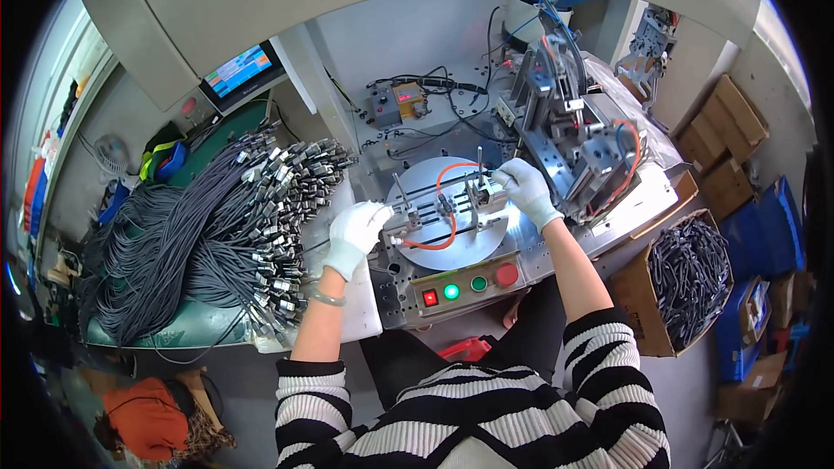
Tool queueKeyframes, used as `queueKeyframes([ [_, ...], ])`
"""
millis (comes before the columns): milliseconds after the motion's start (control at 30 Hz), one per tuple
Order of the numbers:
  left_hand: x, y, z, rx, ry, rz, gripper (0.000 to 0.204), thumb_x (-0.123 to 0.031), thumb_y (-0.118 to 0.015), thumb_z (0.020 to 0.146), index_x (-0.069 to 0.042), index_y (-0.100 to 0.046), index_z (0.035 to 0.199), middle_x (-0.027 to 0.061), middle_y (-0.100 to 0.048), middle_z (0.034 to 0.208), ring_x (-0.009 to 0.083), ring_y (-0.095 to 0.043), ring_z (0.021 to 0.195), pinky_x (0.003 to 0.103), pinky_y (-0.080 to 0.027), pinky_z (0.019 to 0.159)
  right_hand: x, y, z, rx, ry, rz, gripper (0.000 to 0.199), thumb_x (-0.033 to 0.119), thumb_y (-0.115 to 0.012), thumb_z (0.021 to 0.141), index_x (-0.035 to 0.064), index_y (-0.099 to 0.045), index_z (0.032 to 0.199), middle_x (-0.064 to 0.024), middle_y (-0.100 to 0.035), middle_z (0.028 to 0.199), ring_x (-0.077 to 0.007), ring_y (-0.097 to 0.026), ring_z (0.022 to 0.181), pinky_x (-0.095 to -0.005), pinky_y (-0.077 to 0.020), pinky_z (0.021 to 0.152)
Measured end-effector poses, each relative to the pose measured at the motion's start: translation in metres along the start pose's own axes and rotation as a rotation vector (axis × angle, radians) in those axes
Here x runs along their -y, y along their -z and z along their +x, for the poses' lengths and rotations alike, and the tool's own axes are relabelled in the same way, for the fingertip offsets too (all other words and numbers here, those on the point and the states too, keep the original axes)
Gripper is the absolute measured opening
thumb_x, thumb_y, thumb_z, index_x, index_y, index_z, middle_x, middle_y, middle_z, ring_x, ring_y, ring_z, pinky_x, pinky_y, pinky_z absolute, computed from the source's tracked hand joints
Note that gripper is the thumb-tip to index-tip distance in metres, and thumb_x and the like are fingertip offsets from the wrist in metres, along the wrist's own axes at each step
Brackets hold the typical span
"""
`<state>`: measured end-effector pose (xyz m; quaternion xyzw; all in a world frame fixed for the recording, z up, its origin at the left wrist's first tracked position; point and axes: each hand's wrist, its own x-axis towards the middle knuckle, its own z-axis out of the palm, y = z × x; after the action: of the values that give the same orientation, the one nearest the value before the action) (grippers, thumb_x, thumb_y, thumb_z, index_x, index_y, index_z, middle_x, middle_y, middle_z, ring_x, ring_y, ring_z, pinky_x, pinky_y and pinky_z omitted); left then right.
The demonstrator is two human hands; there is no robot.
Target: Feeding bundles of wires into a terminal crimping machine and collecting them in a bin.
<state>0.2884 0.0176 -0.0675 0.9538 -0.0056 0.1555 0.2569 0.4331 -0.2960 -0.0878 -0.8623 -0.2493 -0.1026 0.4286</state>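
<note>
Both my hands wear white gloves. My left hand (358, 230) is at the left side of a metal fixture (434, 204), its fingers drawn together; what they hold, if anything, is too small to make out. At the fixture's right end, my right hand (527, 189) has its fingers pinched by a metal block, and whatever is between them is hidden. The fixture sits on a round silver plate (473, 249). It carries rods, slotted metal bars and orange air tubing (451, 230). A panel with coloured push buttons (466, 287) lies just in front of the plate.
Bundles of dark cables (174, 226) with metal connectors cover the green table at left. A tall machine head (565, 122) stands right of the plate. Behind are small control boxes (395, 104) and loose wires. A cardboard box (638, 300) of black parts stands at right, beside blue bins (769, 230).
</note>
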Motion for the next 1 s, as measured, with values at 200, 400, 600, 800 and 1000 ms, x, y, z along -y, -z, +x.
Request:
queueKeyframes([
  [200,0.001,0.003,0.003,0.03,0.136,-0.034,0.035,-0.039,-0.05,0.09,-0.012,-0.073,0.093,0.0063,-0.071,0.09,0.0314,-0.062,0.077,0.038,-0.047,0.068,-0.002,-0.007,0.006,0.013,0.031,-0.019,0.023,0.027,-0.062,0.088,0.0039,-0.066,0.089,-0.0069,-0.062,0.082,-0.0266,-0.058,0.072,-0.0342,-0.0459,0.068],
  [400,0.024,0.019,-0.008,0.056,0.158,0.038,0.039,-0.043,-0.05,0.089,-0.012,-0.073,0.093,0.0069,-0.071,0.092,0.0316,-0.063,0.078,0.039,-0.047,0.069,0.023,-0.011,0.0,0.065,-0.186,-0.136,0.031,0.034,-0.059,0.09,0.0028,-0.065,0.089,-0.0092,-0.061,0.08,-0.0261,-0.056,0.069,-0.0342,-0.0448,0.066],
  [600,0.028,0.02,-0.017,0.138,0.172,0.028,0.037,-0.042,-0.051,0.089,-0.013,-0.073,0.094,0.0049,-0.072,0.09,0.0293,-0.063,0.075,0.037,-0.047,0.068,0.027,0.018,-0.034,0.035,-0.177,-0.012,0.036,0.037,-0.056,0.09,0.0013,-0.063,0.087,-0.0098,-0.06,0.078,-0.025,-0.054,0.068,-0.0335,-0.0437,0.066],
  [800,0.014,0.012,-0.028,0.289,-0.03,-0.085,0.034,-0.038,-0.052,0.09,-0.011,-0.073,0.091,0.0023,-0.072,0.085,0.0255,-0.063,0.072,0.034,-0.047,0.065,0.025,0.044,-0.069,0.007,-0.181,0.056,0.035,0.034,-0.056,0.091,0.0003,-0.061,0.085,-0.0095,-0.057,0.076,-0.0239,-0.052,0.067,-0.0328,-0.043,0.066],
  [1000,0.004,0.037,-0.035,0.253,-0.066,-0.198,0.031,-0.034,-0.055,0.089,-0.01,-0.074,0.09,0.0016,-0.073,0.085,0.0234,-0.064,0.072,0.032,-0.048,0.066,0.025,0.054,-0.082,-0.035,-0.169,0.112,0.033,0.032,-0.057,0.09,0.0002,-0.061,0.085,-0.0081,-0.056,0.073,-0.0223,-0.05,0.065,-0.0322,-0.0426,0.064],
])
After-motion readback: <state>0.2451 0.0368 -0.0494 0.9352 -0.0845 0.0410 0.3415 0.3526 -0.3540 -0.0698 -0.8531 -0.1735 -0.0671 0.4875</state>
